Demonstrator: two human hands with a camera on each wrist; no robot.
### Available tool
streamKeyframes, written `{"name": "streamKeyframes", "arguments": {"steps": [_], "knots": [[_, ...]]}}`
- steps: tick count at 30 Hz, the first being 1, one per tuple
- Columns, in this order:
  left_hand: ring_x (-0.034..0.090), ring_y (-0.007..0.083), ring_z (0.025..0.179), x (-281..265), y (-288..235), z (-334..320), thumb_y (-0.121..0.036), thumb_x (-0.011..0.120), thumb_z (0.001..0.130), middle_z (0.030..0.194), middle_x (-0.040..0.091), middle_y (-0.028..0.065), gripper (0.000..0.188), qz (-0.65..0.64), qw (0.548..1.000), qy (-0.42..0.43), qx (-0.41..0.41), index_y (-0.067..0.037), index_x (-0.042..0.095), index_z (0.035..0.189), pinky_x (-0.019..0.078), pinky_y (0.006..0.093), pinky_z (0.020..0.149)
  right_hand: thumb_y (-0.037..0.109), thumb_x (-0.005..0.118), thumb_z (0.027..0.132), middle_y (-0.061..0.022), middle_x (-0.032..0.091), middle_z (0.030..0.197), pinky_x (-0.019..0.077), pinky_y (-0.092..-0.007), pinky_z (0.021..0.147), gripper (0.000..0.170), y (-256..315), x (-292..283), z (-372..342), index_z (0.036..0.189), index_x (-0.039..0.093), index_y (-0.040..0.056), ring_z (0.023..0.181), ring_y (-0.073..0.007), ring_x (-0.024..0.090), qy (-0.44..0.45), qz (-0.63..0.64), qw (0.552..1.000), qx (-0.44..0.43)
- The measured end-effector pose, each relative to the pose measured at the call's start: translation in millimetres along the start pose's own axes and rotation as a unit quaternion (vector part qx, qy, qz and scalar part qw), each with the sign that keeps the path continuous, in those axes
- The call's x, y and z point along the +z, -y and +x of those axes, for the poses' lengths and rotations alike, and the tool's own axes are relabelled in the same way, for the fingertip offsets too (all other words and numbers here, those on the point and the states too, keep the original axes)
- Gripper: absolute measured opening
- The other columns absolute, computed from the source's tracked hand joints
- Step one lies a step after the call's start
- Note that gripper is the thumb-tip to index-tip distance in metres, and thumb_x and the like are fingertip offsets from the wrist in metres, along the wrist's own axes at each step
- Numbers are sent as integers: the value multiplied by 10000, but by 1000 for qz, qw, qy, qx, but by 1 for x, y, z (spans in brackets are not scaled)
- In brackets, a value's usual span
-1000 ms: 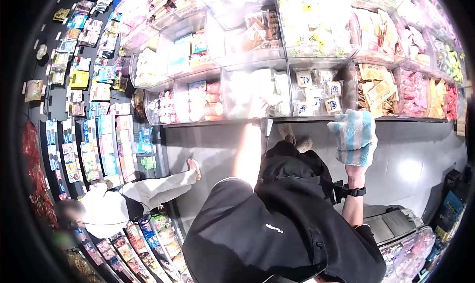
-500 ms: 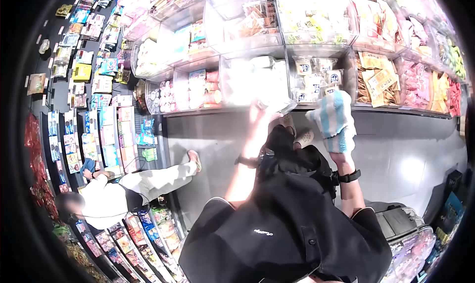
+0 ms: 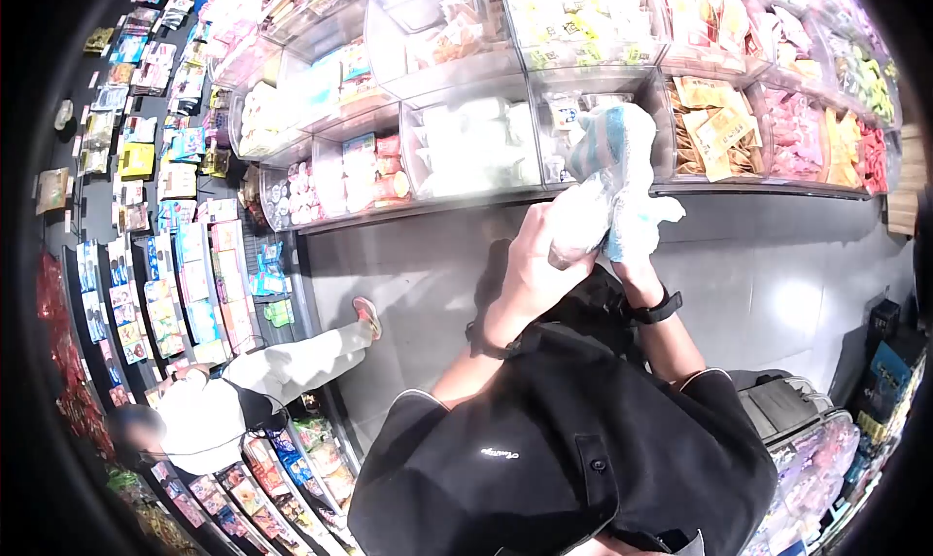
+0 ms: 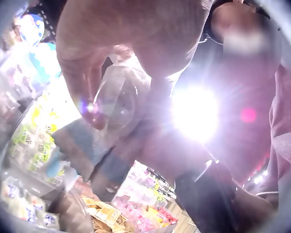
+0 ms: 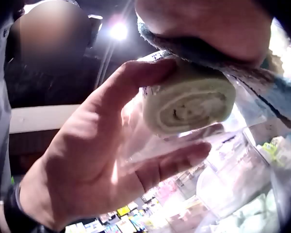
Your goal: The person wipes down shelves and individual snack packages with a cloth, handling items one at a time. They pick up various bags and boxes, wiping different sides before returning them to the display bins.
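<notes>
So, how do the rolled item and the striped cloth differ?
The rolled item is pale green with a spiral end; the striped cloth is blue and white. The rolled item is in clear plastic, the striped cloth bare. The left hand grips the rolled item; the striped cloth covers much of the right.

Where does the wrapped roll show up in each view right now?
Head: right of centre, the wrapped roll in the left hand.
Left wrist: left of centre, the wrapped roll under the hand.
Right wrist: right of centre, the wrapped roll with its spiral end showing.
Shared landmark: the blue-patterned cloth at the right hand.
</notes>
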State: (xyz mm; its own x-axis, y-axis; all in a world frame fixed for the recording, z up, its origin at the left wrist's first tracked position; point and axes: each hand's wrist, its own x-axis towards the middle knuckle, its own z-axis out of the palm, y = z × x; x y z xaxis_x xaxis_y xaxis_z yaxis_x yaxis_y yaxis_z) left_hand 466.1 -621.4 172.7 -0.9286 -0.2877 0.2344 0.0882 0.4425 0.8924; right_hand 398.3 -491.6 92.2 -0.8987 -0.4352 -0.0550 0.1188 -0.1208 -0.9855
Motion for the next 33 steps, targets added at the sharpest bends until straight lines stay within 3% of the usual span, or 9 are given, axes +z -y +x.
{"name": "streamKeyframes", "arguments": {"steps": [3, 9, 12, 15, 19, 21, 29, 30, 33], "knots": [[580, 310, 955, -6, -2, 5, -13, 716, 650, 1048, 551, 154, 694, -15, 1000, -19, 3, -46, 437, 1285, 482, 353, 793, 134, 538, 858, -132, 542, 1150, 377, -398, 952, 324, 1, -7, -15, 1156, 547, 8, 1073, -273, 502, 130, -195, 934, -269], [594, 266, 963, -26, -15, 14, -60, 730, 673, 1085, 562, 138, 703, 19, 999, -11, 24, -34, 421, 1304, 478, 320, 813, 185, 631, 822, -137, 517, 1238, 383, -383, 969, 509, 59, 19, -21, 1282, 462, 48, 1164, -275, 482, 127, -477, 855, -159], [571, 226, 1036, -30, -17, 12, -115, 750, 693, 1131, 555, 138, 685, -54, 998, -9, 21, 0, 425, 1285, 454, 312, 889, 210, 600, 861, -80, 567, 1109, 468, -290, 831, 415, 38, 21, -19, 1218, 488, 30, 1004, -177, 558, 15, -124, 984, -125], [532, 191, 1076, -26, -3, 1, -111, 724, 721, 1172, 526, 125, 715, -251, 966, 14, -58, 36, 350, 1311, 422, 324, 936, 188, 565, 905, -25, 586, 982, 482, -238, 739, 281, 3, 8, -3, 1135, 506, 37, 862, -109, 574, -2, -148, 986, 78], [541, 154, 1017, -36, -19, 3, -76, 683, 746, 1169, 512, 103, 699, -410, 902, 9, -136, 19, 305, 1326, 485, 265, 792, 174, 516, 942, -12, 590, 915, 471, -221, 696, 179, 14, 30, -16, 1049, 541, 34, 817, -80, 567, -28, 336, 940, 44], [575, 121, 868, -39, -24, 7, -14, 657, 753, 1128, 520, 101, 679, -403, 895, -6, -193, -18, 304, 1333, 504, 213, 564, 167, 510, 942, -19, 590, 914, 468, -222, 689, 177, 19, 25, -27, 1046, 540, 26, 806, -83, 563, -38, 303, 944, 127], [578, 114, 841, -29, -19, 10, -7, 651, 757, 1108, 515, 94, 689, -435, 883, -16, -177, -39, 280, 1338, 508, 210, 536, 290, 522, 923, -58, 590, 1086, 482, -307, 761, 388, 22, 7, -28, 1213, 488, 36, 955, -153, 579, -33, 28, 997, 67], [578, 114, 848, -28, -19, 11, -10, 651, 758, 1111, 513, 93, 696, -434, 885, -19, -167, -40, 272, 1341, 507, 208, 529, 307, 516, 925, -47, 593, 1089, 483, -310, 764, 379, 25, 5, -27, 1209, 495, 58, 963, -151, 584, -26, 165, 979, 116], [544, 179, 1002, -26, -18, 11, -16, 662, 759, 1156, 481, 112, 720, -433, 889, -37, -146, -12, 239, 1343, 501, 304, 792, 399, 451, 937, -35, 592, 1101, 479, -325, 775, 448, 32, 3, -24, 1252, 476, 82, 983, -174, 584, 30, 127, 988, 77]]}}
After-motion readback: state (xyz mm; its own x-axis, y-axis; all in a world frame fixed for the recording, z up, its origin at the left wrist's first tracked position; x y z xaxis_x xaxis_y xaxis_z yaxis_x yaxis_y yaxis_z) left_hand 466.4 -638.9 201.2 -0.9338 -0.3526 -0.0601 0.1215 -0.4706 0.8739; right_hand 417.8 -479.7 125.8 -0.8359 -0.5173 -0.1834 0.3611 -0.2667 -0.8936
